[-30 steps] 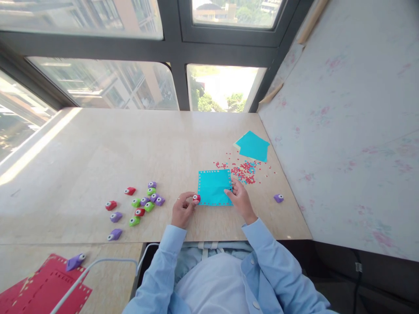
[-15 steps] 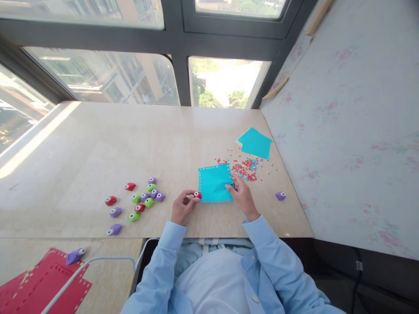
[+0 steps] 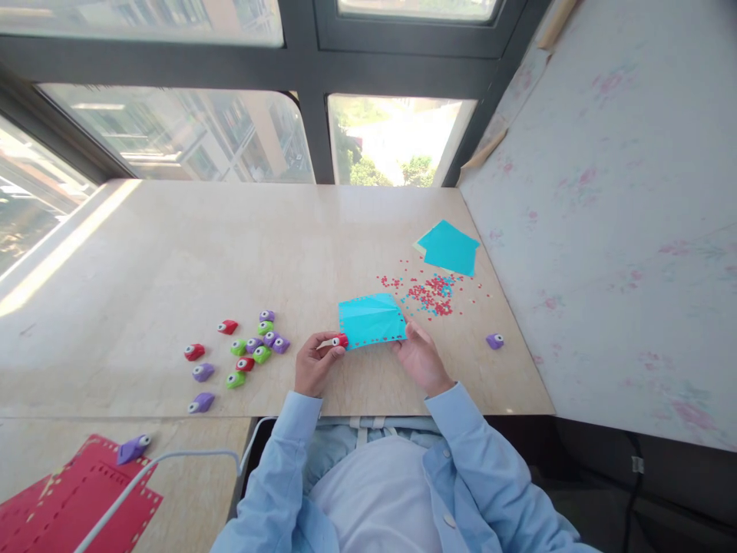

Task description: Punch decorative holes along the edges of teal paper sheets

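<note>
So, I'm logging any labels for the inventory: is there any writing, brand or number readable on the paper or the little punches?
None readable: the turquoise punched paper sheet, small red craft punch and loose plastic punches show no text.

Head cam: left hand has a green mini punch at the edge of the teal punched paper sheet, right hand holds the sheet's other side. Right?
Not quite. In the head view the small punch pinched in the left hand is red, not green. The rest holds: it sits at the edge of the teal punched paper sheet, and the right hand holds the sheet's other side.
</note>
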Demonstrator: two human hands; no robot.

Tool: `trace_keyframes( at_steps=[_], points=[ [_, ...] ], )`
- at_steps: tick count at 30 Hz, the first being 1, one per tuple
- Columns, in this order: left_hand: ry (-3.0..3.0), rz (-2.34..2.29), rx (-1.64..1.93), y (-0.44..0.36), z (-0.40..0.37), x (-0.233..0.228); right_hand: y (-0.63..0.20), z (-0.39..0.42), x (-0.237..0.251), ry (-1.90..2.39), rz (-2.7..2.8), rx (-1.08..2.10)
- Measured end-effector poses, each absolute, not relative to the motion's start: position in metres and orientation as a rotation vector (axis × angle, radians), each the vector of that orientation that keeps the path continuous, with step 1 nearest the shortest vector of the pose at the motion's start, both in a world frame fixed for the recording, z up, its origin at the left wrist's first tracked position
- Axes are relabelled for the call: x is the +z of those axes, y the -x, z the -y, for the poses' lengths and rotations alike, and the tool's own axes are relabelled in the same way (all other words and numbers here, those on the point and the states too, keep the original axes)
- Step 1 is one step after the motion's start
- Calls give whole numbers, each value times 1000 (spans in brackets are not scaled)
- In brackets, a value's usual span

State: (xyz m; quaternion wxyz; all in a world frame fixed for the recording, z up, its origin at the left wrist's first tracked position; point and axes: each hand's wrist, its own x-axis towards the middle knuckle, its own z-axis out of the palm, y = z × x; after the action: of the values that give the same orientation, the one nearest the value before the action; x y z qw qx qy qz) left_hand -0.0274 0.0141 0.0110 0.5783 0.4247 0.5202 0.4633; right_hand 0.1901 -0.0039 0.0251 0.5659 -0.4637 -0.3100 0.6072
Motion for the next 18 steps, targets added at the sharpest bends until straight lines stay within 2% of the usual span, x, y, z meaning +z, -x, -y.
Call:
trace_keyframes(
  at_steps=[5, 18],
  points=[
    [-919, -1199, 1117, 12, -5, 12, -158, 21, 22, 933, 604, 1505],
    [-959, -1165, 1120, -9, 9, 10, -151, 25, 34, 1494, 921, 1135]
  ],
)
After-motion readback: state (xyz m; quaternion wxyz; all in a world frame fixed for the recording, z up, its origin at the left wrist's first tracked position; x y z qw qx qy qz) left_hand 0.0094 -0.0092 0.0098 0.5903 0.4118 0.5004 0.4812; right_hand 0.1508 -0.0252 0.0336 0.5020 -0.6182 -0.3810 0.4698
